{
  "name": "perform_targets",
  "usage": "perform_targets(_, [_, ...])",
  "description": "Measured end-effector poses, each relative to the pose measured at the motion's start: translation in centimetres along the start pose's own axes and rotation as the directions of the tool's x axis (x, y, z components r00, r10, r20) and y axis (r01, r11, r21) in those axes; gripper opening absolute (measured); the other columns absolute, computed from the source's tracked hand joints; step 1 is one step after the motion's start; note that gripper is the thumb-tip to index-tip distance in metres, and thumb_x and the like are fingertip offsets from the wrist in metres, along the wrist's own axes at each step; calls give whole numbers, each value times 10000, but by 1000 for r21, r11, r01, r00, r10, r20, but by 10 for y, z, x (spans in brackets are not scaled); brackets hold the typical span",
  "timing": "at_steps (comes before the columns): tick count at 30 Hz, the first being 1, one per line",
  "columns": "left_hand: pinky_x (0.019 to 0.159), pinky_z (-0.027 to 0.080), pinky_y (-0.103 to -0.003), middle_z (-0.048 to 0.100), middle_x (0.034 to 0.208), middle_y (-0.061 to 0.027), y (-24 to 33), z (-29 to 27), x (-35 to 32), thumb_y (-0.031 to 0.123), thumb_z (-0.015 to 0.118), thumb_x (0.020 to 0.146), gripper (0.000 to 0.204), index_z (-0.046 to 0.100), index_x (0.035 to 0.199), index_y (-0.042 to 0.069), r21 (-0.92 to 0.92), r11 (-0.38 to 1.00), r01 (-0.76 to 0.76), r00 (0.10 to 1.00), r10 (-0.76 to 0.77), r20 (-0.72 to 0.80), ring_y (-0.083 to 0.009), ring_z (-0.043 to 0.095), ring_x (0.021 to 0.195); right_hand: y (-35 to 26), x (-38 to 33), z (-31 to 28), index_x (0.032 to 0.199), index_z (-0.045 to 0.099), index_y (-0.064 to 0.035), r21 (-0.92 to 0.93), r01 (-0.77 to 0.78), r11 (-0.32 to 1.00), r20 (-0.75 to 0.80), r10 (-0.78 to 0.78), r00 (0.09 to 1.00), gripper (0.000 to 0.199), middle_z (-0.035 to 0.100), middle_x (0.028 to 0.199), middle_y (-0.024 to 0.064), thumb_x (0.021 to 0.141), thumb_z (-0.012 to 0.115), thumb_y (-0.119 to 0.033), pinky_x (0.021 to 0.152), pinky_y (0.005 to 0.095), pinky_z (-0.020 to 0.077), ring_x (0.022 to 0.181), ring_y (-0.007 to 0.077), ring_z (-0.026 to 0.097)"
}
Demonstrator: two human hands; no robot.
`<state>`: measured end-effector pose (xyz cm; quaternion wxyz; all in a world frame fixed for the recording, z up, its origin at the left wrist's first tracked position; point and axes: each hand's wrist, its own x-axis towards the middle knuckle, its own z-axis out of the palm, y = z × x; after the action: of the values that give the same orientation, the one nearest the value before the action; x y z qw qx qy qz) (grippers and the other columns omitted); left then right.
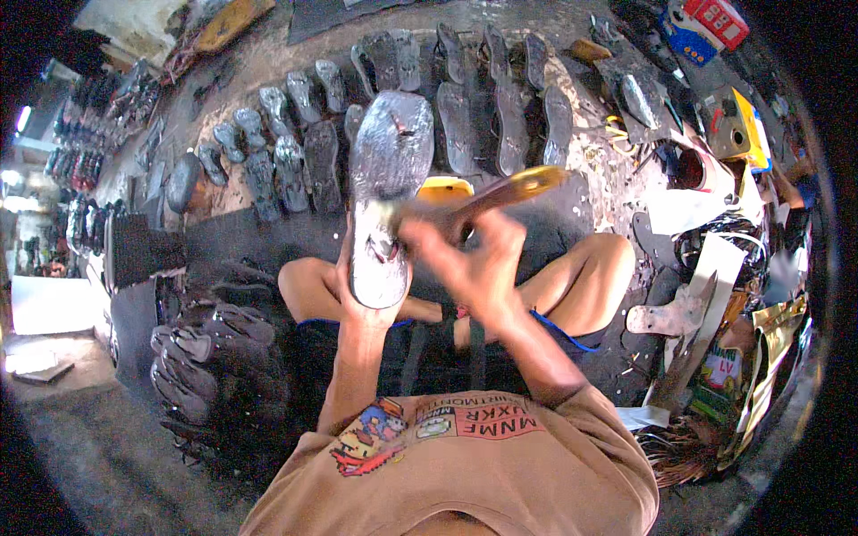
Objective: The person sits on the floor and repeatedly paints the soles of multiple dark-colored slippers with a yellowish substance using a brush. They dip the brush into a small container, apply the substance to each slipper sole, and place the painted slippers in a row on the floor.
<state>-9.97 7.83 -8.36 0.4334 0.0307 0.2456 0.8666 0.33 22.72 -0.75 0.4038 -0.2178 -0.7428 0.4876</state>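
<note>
In my left hand (365,314) rests a large shiny grey-black sandal sole (391,147), held up lengthwise from below near its heel end. Strap ends show as small knots on its face. My right hand (474,259), smeared by motion, is closed around what looks like a brush (505,192) with a brown and yellow handle. The blurred head of the brush meets the right edge of the sole near its middle. Behind them, a yellow object (444,188) is partly hidden.
Rows of dark soles (511,125) lie on the ground ahead. A pile of black straps or sandals (210,344) sits at my left. On my right are a yellow-blue box (749,129), a foot-shaped piece (666,314) and assorted scraps. My bent knees (585,277) frame the work.
</note>
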Motion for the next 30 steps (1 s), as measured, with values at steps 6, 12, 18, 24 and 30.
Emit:
perform_targets(6, [911,591,-400,659,1299,-133,14,5,16,405,511,1058,480,552,1411,82,151,984,-89,989,106,-106,-240,673,1114,-12,-9,-11,956,763,-58,-27,56,998,89,-53,995,266,734,780,102,786,892,-217,618,342,568,677,206,703])
perform_targets(12, [1150,431,-395,554,1464,-90,-3,26,26,336,438,1115,513,407,1562,87,360,918,-168,983,184,-11,-208,583,1288,-18,11,-8,824,758,-22,123,-162,979,149,143,978,211,760,768,36,812,887,-189,615,296,533,677,94,672])
perform_targets(18, [984,576,-461,625,1361,-133,8,11,15,399,536,1044,541,489,1470,68,265,963,-41,994,66,-88,-268,685,1116,-29,8,-15,856,746,-25,112,-18,994,203,-5,979,299,744,793,111,744,916,-244,675,385,568,710,262,721])
perform_targets(24, [890,599,-486,707,1214,-151,58,29,-3,455,601,975,536,620,1298,28,430,903,14,979,76,-191,-283,721,1012,77,119,-64,1051,743,16,-119,-173,978,-298,132,946,335,783,920,86,869,848,-245,738,337,562,775,161,691])
perform_targets(30, [942,564,-448,697,1182,-109,225,35,254,199,647,1008,314,634,1285,50,526,793,-306,932,364,-6,-243,690,1034,169,84,-59,963,735,46,-215,-304,928,-326,225,918,361,754,853,94,843,873,-264,707,343,534,718,150,636])
